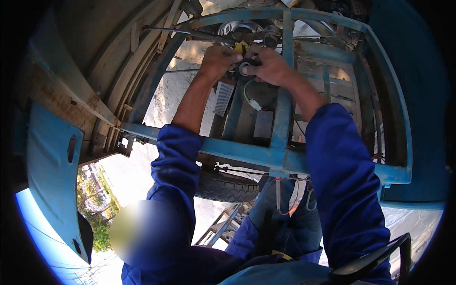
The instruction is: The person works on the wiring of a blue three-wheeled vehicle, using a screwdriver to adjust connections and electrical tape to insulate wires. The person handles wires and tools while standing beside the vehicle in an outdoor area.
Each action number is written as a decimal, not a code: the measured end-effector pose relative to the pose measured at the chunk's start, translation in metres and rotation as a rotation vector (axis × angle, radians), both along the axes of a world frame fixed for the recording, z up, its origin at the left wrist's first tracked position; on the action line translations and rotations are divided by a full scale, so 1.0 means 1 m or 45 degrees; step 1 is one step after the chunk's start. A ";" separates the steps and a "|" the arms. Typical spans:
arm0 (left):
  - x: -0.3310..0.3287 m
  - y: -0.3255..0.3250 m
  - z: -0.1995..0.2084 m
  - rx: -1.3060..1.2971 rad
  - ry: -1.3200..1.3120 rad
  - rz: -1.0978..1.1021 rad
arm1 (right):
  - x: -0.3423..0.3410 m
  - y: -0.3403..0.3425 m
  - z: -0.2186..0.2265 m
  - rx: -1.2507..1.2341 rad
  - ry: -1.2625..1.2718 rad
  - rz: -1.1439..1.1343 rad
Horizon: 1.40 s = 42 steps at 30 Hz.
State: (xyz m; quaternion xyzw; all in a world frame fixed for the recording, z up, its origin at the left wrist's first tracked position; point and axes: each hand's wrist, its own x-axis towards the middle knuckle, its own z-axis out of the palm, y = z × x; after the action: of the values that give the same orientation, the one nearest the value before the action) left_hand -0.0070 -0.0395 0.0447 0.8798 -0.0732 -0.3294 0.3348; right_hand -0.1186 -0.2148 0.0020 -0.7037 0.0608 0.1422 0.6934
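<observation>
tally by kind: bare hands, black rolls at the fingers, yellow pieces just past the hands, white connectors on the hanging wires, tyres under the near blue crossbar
Bare hands: 2 (left hand, right hand)
Black roll: 1
Yellow piece: 1
White connector: 1
Tyre: 1
Total: 6

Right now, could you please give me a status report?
Right hand holding dark round roll. Left hand beside it, grip unclear. Blue frame bar passes behind right hand.
</observation>
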 end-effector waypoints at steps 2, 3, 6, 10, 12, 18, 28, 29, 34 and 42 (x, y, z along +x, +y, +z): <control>-0.002 0.000 0.002 0.027 0.010 0.037 | 0.004 -0.006 -0.003 0.146 0.125 -0.016; -0.004 -0.002 0.001 0.029 -0.024 0.032 | 0.005 -0.008 -0.005 0.260 0.157 -0.030; -0.010 -0.007 -0.005 0.211 -0.394 -0.214 | 0.007 -0.004 -0.015 -0.424 -0.184 -0.063; -0.010 -0.008 -0.011 0.471 -1.143 -0.894 | 0.005 0.018 -0.029 -0.429 -0.354 -0.286; -0.009 -0.006 -0.011 0.445 -1.231 -0.970 | 0.007 0.018 -0.033 -0.350 -0.342 -0.157; -0.009 -0.008 -0.009 0.399 -1.113 -0.888 | 0.009 0.021 -0.031 -0.273 -0.258 -0.204; 0.001 0.000 -0.003 0.163 -0.535 -0.528 | 0.015 0.017 -0.035 -0.042 -0.057 -0.243; 0.001 0.000 -0.003 0.164 -0.547 -0.529 | 0.016 0.016 -0.035 0.013 -0.025 -0.231; 0.000 -0.006 -0.010 0.392 -0.975 -0.904 | 0.016 0.015 -0.031 -0.021 -0.020 -0.254; -0.009 -0.003 0.015 0.226 -0.150 -0.294 | 0.017 0.022 -0.045 -0.330 -0.294 -0.320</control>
State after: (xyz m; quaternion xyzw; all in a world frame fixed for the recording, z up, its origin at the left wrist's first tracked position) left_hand -0.0161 -0.0425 0.0601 0.9095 -0.1637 -0.3187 0.2106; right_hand -0.1021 -0.1929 -0.0426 -0.7856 0.0863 -0.0360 0.6117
